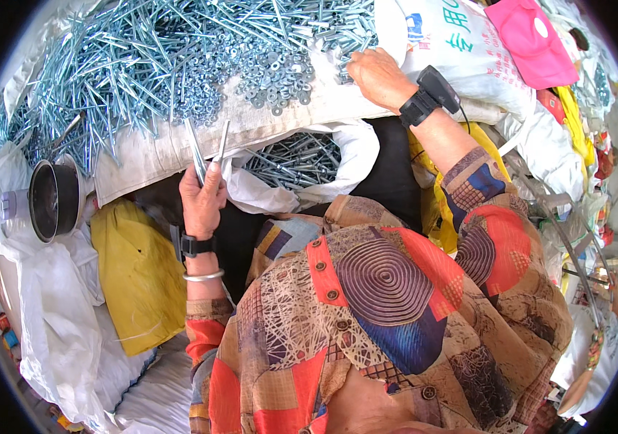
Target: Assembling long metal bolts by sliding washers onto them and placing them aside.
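Observation:
My left hand (203, 199) is closed around a few long silvery bolts (197, 153), which stick up from the fist at slightly different angles. It is in front of the cloth-covered work surface, just left of an open white sack (358, 155) with many long bolts (296, 160) in it. My right hand (381, 76) reaches onto the surface, fingers curled down at a small heap of metal parts (343, 70). Its fingertips are partly hidden, so what they pinch does not show. Between the hands lie a pile of washers (274, 78) and a pile of nuts (197, 94).
A big heap of long bolts (117, 65) covers the back left. A printed white sack (461, 54) and a pink cloth item (533, 40) are at the back right. A black round pan (54, 201) and a yellow sack (137, 278) stand left.

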{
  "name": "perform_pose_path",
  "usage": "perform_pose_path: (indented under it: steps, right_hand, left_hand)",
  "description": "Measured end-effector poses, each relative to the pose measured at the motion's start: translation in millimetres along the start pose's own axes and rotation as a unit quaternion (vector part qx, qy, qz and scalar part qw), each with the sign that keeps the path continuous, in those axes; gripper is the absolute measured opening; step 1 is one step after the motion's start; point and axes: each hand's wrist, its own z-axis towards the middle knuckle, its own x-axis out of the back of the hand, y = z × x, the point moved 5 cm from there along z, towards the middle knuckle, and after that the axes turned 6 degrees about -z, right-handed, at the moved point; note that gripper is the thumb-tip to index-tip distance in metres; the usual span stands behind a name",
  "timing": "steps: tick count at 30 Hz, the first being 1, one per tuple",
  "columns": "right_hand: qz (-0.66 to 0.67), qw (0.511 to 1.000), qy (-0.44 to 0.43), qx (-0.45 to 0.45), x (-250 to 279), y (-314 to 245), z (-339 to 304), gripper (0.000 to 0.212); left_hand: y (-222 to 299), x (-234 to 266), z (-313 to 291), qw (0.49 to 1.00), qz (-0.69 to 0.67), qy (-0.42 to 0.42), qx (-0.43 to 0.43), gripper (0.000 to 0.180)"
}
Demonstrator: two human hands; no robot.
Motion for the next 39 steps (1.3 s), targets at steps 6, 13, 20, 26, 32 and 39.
perform_pose_path:
  steps: [6,13,20,26,32,39]
  right_hand:
    - [0.042,0.999,-0.016,0.023,-2,8,11,0.006]
    - [0.538,0.827,0.03,-0.162,-3,6,24,0.018]
    - [0.857,0.504,0.031,-0.107,15,-116,51,0.031]
    - [0.816,0.565,0.062,-0.104,31,-143,64,0.027]
    - [0.656,0.749,-0.073,-0.06,34,-140,61,0.024]
    - [0.561,0.827,-0.038,-0.016,34,-137,63,0.025]
  left_hand:
    - [-20,14,13,0.994,-0.088,-0.06,0.022,0.018]
    - [-19,10,13,0.988,-0.137,-0.071,0.017,0.018]
    - [-18,2,11,0.994,-0.087,-0.066,0.017,0.017]
    - [-15,0,9,0.995,-0.07,-0.073,-0.002,0.021]
    - [-13,0,11,0.996,-0.068,-0.064,-0.008,0.022]
    - [-16,-2,13,0.996,-0.054,-0.069,-0.008,0.021]
